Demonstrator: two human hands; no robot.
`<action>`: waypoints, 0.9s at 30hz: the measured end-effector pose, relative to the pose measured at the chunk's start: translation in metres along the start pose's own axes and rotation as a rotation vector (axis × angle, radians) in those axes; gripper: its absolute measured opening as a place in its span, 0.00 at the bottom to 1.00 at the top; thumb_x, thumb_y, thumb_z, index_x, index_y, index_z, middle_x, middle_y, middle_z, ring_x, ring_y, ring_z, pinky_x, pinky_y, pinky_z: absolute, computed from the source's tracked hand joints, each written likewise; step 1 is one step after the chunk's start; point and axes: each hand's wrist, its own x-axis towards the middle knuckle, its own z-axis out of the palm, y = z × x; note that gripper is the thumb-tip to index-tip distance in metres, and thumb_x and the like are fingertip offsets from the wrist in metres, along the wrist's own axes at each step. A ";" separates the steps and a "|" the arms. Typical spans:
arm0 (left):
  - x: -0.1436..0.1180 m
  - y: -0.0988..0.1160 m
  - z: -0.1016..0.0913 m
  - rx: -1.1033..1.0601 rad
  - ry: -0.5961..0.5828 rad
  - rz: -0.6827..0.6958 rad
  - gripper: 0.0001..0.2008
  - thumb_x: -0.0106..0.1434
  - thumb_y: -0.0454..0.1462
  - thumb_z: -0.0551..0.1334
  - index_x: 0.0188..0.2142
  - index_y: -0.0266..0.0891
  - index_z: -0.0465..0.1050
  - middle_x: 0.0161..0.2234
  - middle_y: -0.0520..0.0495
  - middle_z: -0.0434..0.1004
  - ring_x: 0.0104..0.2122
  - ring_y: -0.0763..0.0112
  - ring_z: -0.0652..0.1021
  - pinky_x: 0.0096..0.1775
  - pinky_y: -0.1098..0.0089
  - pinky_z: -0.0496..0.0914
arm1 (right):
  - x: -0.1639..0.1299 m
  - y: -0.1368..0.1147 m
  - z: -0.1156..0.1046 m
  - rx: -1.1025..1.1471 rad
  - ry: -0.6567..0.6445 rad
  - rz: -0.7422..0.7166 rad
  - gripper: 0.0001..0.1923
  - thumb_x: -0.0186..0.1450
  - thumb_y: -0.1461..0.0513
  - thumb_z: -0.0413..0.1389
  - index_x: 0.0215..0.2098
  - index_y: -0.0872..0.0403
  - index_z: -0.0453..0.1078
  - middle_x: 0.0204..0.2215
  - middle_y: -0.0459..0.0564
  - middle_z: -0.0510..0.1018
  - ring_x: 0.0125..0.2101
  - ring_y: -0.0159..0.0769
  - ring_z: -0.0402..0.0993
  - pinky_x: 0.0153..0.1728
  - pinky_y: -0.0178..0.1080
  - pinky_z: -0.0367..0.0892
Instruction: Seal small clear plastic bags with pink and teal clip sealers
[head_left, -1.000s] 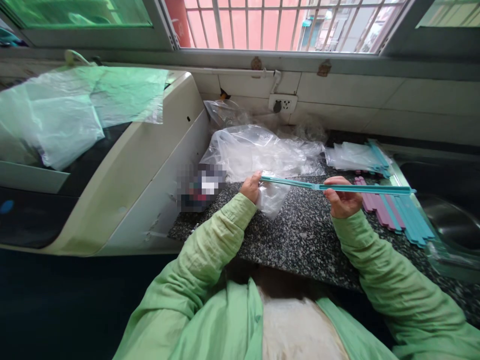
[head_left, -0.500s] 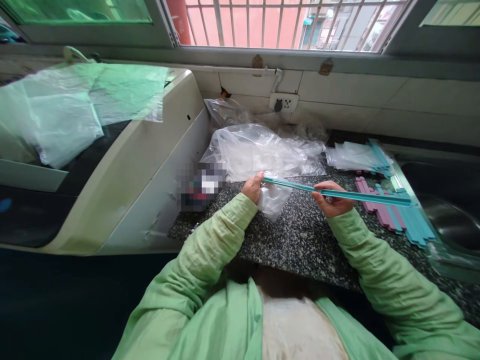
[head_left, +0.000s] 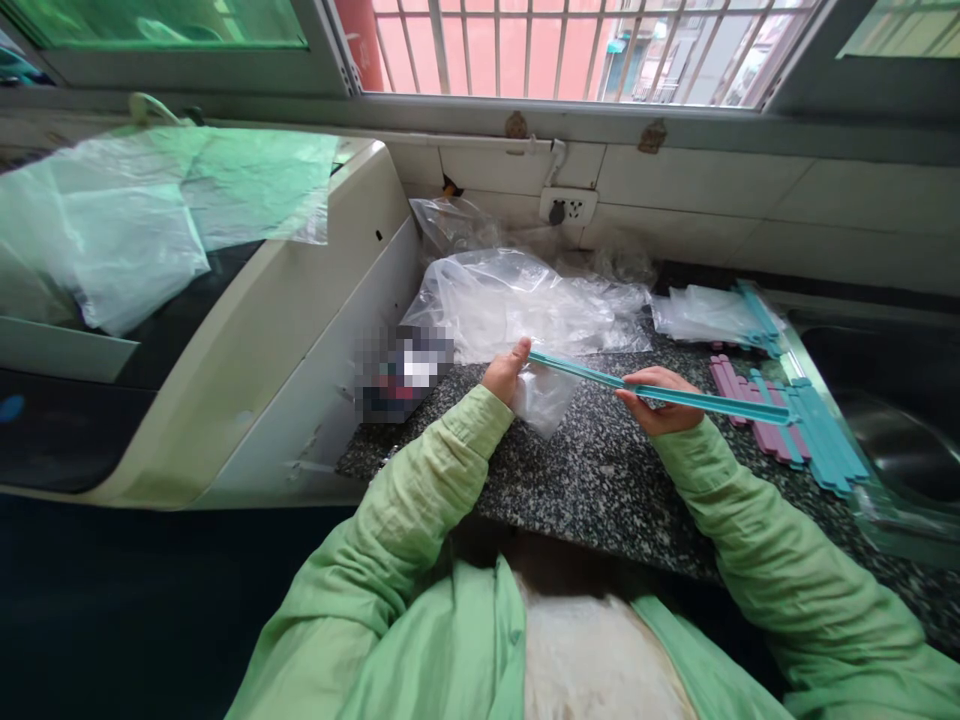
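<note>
Teal jointed strip (head_left: pixel 720 403) runs crosswise, left hand (head_left: pixel 506 376) pinching its left end, right hand (head_left: pixel 665 417) holding it near mid-length.

Slants the turquoise strip (head_left: pixel 712 403) lower at its right end than a second ago; pinches it farther left with the right hand (head_left: pixel 666 400).

A home kitchen, by the look of its sink and stone counter.
A metal sink (head_left: pixel 904 435) is set at the right end of a speckled black-and-white counter (head_left: pixel 585 490), backed by a pale tiled wall (head_left: pixel 697 195) with a power socket (head_left: pixel 574 207). Above runs a sliding window (head_left: pixel 555 101) with bars (head_left: pixel 496 50) outside and buildings beyond. A bulky pale appliance (head_left: pixel 322 300), its exact kind hard to tell, stands at the left.
</note>
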 end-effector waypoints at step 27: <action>-0.019 0.006 0.011 -0.004 -0.317 -0.076 0.16 0.38 0.43 0.68 0.17 0.34 0.66 0.15 0.56 0.60 0.17 0.82 0.61 0.23 0.75 0.54 | -0.007 -0.009 0.010 -0.023 0.040 -0.027 0.05 0.53 0.61 0.58 0.29 0.53 0.70 0.23 0.49 0.76 0.23 0.34 0.71 0.24 0.37 0.68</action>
